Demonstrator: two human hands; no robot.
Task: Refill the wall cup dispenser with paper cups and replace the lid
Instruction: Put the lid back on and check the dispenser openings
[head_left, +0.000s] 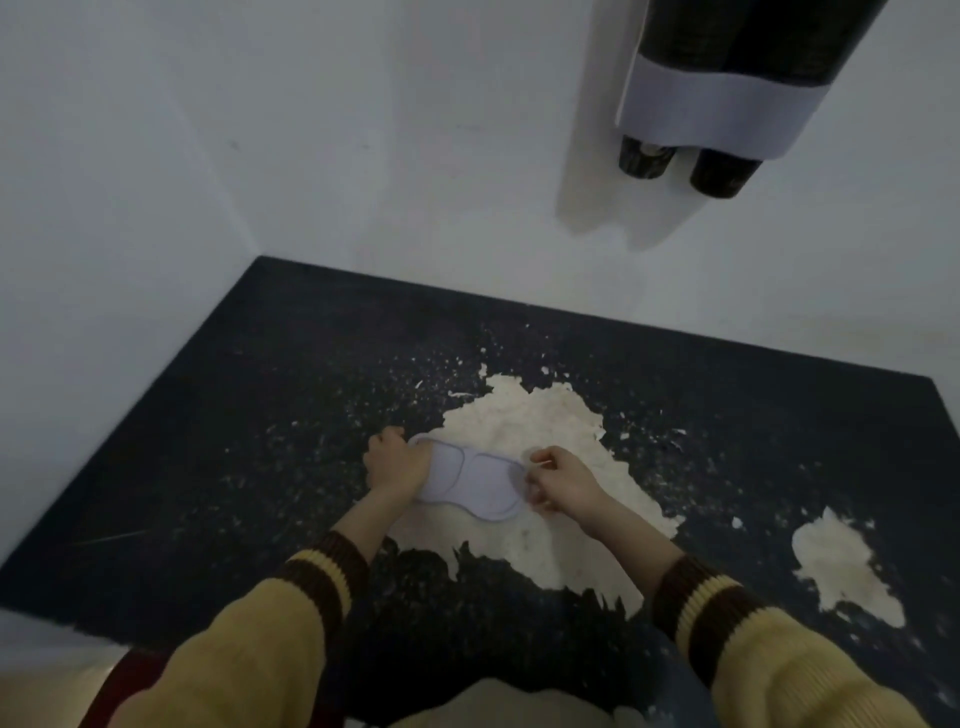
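yellow sleeves (249, 644), left hand (396, 464) and right hand (563, 483) on unlabelled lid (475, 480)

A dark, speckled floor (260, 415) meets white walls in a corner. Its coating has worn away in pale, ragged patches: a large one (545, 431) near the middle and a smaller one (841, 566) to the right, with flecks scattered around them. A pale double-lobed lid (475, 483) lies over the large patch's left edge.

Mustard-yellow sleeves (244, 654), brown cuffs with yellow stripe.
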